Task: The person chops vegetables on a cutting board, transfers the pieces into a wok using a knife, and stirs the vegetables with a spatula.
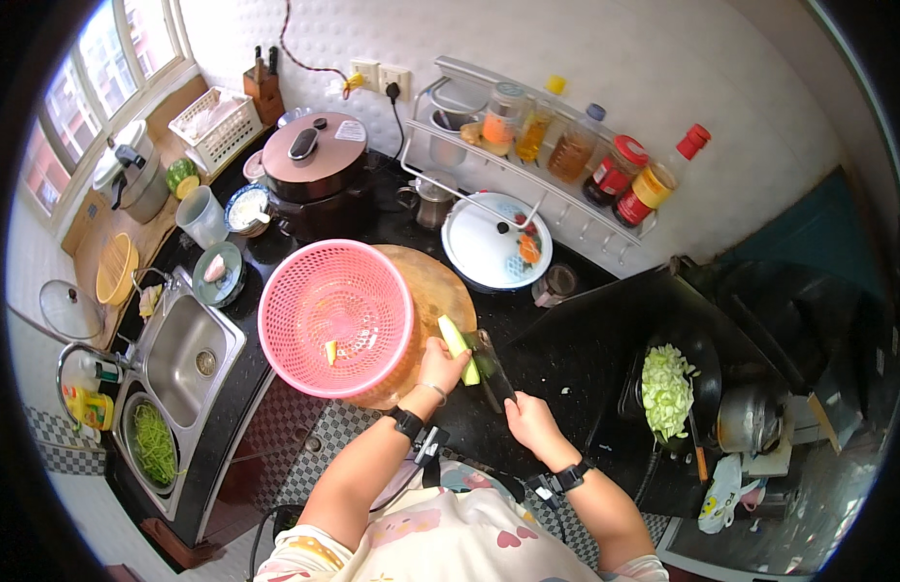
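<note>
My left hand (pixel 444 364) grips a long pale-green piece of peeled vegetable (pixel 453 338) over the right edge of a round wooden cutting board (pixel 450 291). In my right hand (pixel 533 422) is the dark handle of a cleaver (pixel 491 371); its blade lies close along the right side of the vegetable, and I cannot tell whether they touch. A pink plastic colander (pixel 275 313) stands on the board, left of my left hand. One small yellowish piece (pixel 331 353) lies inside it.
A wok (pixel 701 364) with chopped pale-green vegetable (pixel 666 396) sits on the stove at right. The sink (pixel 191 356) is at left, with a bowl of green shreds (pixel 155 444). Behind stand an electric pressure cooker (pixel 315 153), a lidded enamel pot (pixel 486 251) and a condiment rack (pixel 522 167).
</note>
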The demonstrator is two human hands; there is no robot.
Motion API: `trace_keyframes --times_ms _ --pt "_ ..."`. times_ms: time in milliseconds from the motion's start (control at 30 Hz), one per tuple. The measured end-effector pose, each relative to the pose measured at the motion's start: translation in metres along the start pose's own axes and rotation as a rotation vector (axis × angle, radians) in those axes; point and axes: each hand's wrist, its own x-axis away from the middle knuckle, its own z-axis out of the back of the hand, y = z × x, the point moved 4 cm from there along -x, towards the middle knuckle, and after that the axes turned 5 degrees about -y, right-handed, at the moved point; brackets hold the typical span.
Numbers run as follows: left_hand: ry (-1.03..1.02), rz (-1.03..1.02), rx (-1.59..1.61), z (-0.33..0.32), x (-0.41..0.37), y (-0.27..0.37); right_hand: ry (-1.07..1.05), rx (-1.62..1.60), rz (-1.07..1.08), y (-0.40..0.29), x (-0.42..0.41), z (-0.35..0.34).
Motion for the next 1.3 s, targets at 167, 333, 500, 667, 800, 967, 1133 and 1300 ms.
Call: trace_keyframes --times_ms 167,333,500,667,800,967,1133,1300 --pt "-0.358 0.128 0.607 -0.040 0.046 0.039 0.165 0.045 -0.007 0.008 0.064 0.050" --pt "-0.817 0.283 0.754 -0.093 0.089 0.085 0.493 0.219 0.089 0.025 0.129 0.112" --pt "-1.167 0.171 0.571 -0.172 0.114 0.118 0.595 0.544 0.138 0.058 0.175 0.158" --pt "-1.301 0.090 0.444 -0.233 0.138 0.151 0.648 0.691 0.108 0.094 0.212 0.188" --pt "-1.360 0.081 0.290 -0.264 0.152 0.172 0.692 0.720 0.039 0.133 0.237 0.203" --pt "-1.423 0.151 0.254 -0.309 0.161 0.196 0.719 0.631 -0.257 0.218 0.247 0.221" --pt "-1.351 0.143 0.159 -0.350 0.147 0.196 0.759 0.498 -0.103 0.202 0.264 0.240" --pt "-1.348 0.131 0.097 -0.368 0.143 0.202 0.756 0.645 -0.062 0.208 0.260 0.248"
